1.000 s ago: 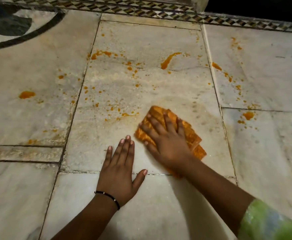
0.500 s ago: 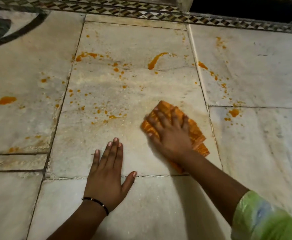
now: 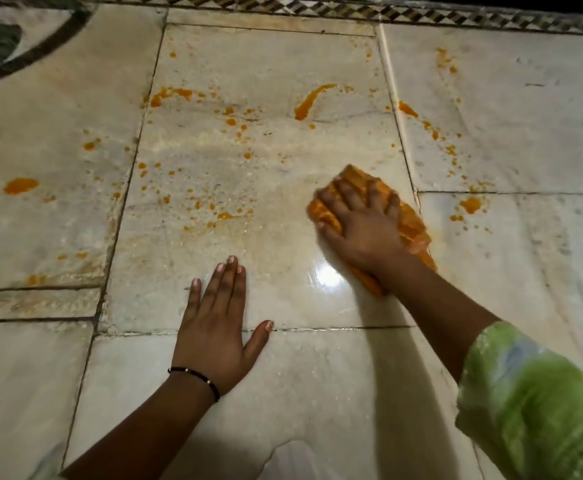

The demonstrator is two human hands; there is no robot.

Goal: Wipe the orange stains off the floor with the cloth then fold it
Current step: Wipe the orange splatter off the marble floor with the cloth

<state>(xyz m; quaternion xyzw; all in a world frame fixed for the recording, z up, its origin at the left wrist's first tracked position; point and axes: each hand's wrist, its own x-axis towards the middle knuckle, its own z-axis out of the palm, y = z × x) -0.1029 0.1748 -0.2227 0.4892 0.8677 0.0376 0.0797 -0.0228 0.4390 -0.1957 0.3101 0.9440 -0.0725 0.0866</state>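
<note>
Pressing the cloth [image 3: 411, 223] flat to the floor [image 3: 490, 271] under spread right hand [image 3: 361, 230] fingers; bracing with left hand [image 3: 213, 327], palm down, holding nothing; soft, limp, probably damp; best pinched at a corner for folding.

The floor [image 3: 317, 57] is pale marble in large slabs with dark joints and a patterned border [image 3: 352, 8] at the far edge. Orange stains [image 3: 312, 100] lie scattered over the middle and left slabs, and more sit on the right slabs. An orange cloth [image 3: 411, 223] lies flat on the middle slab, near its right joint. 2 hands rest on the floor: the left hand [image 3: 213, 327] directly, the right hand [image 3: 359, 223] on the cloth.
</note>
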